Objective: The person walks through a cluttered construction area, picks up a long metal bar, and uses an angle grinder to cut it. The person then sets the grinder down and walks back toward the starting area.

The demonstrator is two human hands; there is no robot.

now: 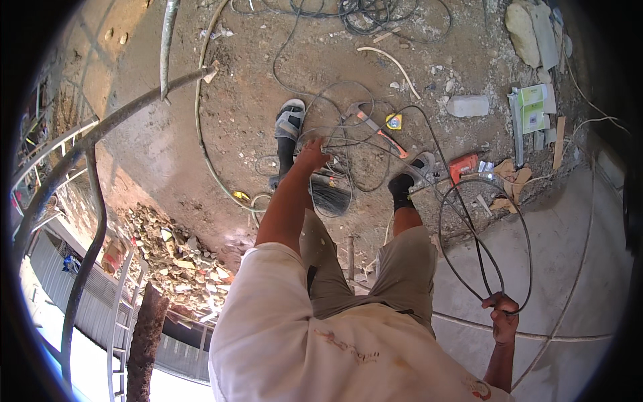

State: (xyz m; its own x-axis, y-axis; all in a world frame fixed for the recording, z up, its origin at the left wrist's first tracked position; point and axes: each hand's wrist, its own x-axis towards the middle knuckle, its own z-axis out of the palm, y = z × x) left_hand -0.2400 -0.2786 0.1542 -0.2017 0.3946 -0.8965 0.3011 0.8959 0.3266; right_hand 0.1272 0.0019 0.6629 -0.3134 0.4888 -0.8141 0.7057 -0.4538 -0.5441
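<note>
Looking straight down over a white shirt (321,342) and khaki shorts (375,268) at a dirt floor. L hand (312,155) is stretched out low at the end of a straight arm, fingers bunched down into a tangle of thin black cable (348,144) on the ground; looks pinched onto a strand, but the grip itself is too small to read for sure. R hand (502,315) is up by the hip, fist closed round a coil of black cable (482,234), big loops standing up and away from the fist, one strand running off twd the tangle. Feet in dark socks and grey sandals: left sandal (289,124) just beside the L hand, right foot (405,184) planted near the middle of the wire mess. A black brush (329,195) lies just under the L forearm. Hammer w/ orange handle (375,127) sits in the wires past the hand, yellow tape measure (394,121) right next to it. Orange power tool (463,166) further right, near the edge of a concrete slab (569,254). Pale brick (467,105) beyond that, green-and-white packets (532,107) near the top-right rim. Left side: bent grey pipes (94,201) and a rubble heap (174,258), well apart from both hands.
</note>
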